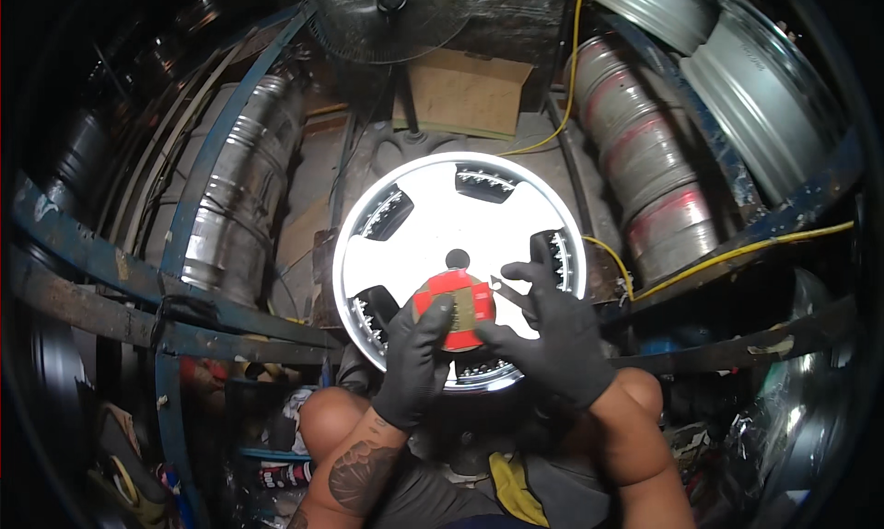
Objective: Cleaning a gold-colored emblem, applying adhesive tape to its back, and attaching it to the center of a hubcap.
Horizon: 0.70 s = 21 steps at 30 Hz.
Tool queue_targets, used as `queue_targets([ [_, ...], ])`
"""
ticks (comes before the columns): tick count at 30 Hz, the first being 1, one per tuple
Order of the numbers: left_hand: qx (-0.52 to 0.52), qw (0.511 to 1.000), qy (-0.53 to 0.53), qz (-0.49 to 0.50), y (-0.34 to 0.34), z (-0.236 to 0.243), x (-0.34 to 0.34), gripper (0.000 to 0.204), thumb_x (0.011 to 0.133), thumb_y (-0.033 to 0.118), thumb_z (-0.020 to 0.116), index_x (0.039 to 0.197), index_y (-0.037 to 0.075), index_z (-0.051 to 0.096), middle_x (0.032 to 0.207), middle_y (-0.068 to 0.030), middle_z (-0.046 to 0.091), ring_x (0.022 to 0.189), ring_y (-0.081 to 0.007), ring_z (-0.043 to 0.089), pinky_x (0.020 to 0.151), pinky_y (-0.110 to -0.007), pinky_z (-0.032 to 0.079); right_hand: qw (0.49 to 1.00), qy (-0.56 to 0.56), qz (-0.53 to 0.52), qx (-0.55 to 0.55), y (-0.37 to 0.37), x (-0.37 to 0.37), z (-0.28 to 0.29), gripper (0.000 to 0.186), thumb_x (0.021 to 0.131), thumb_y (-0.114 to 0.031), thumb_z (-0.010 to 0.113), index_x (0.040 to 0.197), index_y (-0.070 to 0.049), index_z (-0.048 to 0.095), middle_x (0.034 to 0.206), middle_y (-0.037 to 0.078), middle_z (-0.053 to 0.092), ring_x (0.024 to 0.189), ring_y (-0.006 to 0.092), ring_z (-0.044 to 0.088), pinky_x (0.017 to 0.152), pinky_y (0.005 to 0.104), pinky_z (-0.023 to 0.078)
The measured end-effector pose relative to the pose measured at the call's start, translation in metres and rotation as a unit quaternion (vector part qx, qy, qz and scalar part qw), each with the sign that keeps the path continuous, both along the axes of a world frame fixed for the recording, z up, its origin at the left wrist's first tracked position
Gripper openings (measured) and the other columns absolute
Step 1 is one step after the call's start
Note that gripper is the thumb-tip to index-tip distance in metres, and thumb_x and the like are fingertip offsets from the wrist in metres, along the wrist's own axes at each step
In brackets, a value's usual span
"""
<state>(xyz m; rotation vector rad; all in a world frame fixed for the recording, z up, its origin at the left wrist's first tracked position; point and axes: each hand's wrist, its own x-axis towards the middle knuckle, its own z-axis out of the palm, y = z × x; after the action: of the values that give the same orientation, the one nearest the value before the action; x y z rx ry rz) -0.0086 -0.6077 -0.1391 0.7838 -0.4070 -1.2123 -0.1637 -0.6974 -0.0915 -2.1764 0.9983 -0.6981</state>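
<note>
A bright silver car wheel rim (424,193) lies face up before me, with dark openings between its broad spokes and a round hole at its centre. Over its near half, my gloved left hand (416,354) grips a round flat disc (463,310), thumb on top. Red patches cover much of the disc's face, around a brownish middle; its exact kind is unclear. My gloved right hand (557,340) is at the disc's right side, fingers apart and thumb by the edge. Beside those fingertips shows a small pale bit, too small to name.
Stacked metal rims (244,179) line the left rack, with more rims (645,142) on the right. A pedestal fan (391,4) and a cardboard piece (465,92) stand beyond the wheel. A yellow cable (746,257) runs along the right. Blue metal bars (221,133) frame the space.
</note>
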Motion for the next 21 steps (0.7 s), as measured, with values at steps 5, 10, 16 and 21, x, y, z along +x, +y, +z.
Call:
queue_targets([
  [5, 0.02, 0.999, -0.043, -0.009, 0.008, 0.008, -0.001, 0.036, 0.106, 0.017, 0.058, 0.135, -0.004, 0.053, 0.125, -0.0151, 0.066, 0.109, -0.0208, 0.069, 0.095, -0.034, 0.059, 1.0, -0.011, 0.003, 0.015, 0.0, -0.005, 0.005, 0.037, 0.095, -0.036, 0.068, 0.116, -0.007, 0.063, 0.081, 0.012, 0.072, 0.067, 0.0306, 0.071, 0.06, 0.0424, 0.053],
  [10, 0.02, 1.0, 0.015, 0.004, 0.005, 0.007, -0.01, 0.034, 0.104, 0.013, 0.061, 0.13, -0.001, 0.045, 0.12, -0.0143, 0.066, 0.106, -0.0175, 0.068, 0.094, -0.031, 0.058, 0.986, -0.057, 0.064, -0.144, 0.0, -0.001, -0.023, 0.029, 0.091, -0.014, 0.067, 0.12, -0.007, 0.067, 0.103, 0.01, 0.067, 0.081, 0.0287, 0.066, 0.067, 0.0413, 0.051],
  [16, 0.031, 0.995, -0.091, -0.033, 0.01, 0.001, -0.002, 0.033, 0.105, 0.015, 0.059, 0.129, 0.0, 0.043, 0.117, -0.0147, 0.065, 0.105, -0.0151, 0.066, 0.09, -0.029, 0.057, 0.944, -0.056, 0.09, -0.311, -0.004, -0.001, -0.011, 0.045, 0.077, -0.008, 0.074, 0.122, -0.007, 0.07, 0.101, 0.008, 0.069, 0.083, 0.0251, 0.067, 0.068, 0.0392, 0.051],
  [21, 0.029, 0.985, -0.171, -0.017, 0.014, 0.012, -0.003, 0.04, 0.105, 0.02, 0.06, 0.135, -0.003, 0.047, 0.121, -0.0147, 0.066, 0.109, -0.0166, 0.066, 0.095, -0.031, 0.056, 0.926, -0.092, 0.147, -0.336, -0.006, 0.002, -0.009, 0.045, 0.078, -0.005, 0.072, 0.123, -0.003, 0.069, 0.098, 0.01, 0.069, 0.082, 0.0249, 0.068, 0.065, 0.038, 0.052],
])
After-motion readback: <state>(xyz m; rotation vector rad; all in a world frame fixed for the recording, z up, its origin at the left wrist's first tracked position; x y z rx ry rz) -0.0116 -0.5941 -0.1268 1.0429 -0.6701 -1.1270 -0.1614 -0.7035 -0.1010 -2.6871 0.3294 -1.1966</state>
